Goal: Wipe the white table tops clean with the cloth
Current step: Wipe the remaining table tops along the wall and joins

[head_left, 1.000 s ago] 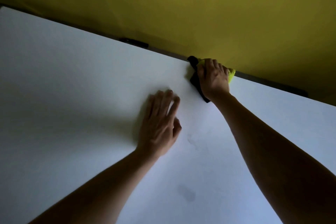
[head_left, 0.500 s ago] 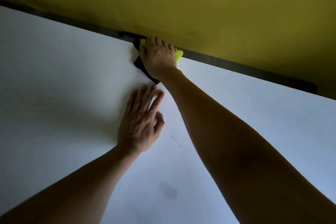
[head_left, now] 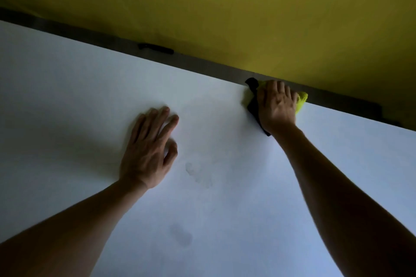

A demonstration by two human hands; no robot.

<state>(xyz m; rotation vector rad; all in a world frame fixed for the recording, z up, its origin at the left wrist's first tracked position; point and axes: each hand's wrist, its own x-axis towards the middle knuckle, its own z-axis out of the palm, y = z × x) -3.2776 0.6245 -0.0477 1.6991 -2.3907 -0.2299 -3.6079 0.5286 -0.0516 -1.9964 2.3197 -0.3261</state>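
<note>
The right hand (head_left: 278, 105) lies palm-down on a bunched yellow-green cloth with a black edge (head_left: 301, 100), fingers spread flat over it and pressing it to the far rim of the smooth white table top (head_left: 225, 198), just beside the dark gap below the yellow wall (head_left: 225, 7); the left hand (head_left: 149, 148) rests flat and open on the white surface, well apart, holding nothing. The step in hand looks like wiping along the back edge; faint grey smudges (head_left: 199, 174) near the left hand and closer to the viewer suggest the next move calls for drawing the cloth back toward them with steady downward pressure.

The right hand (head_left: 277, 105) hides most of the cloth (head_left: 301, 99).
</note>
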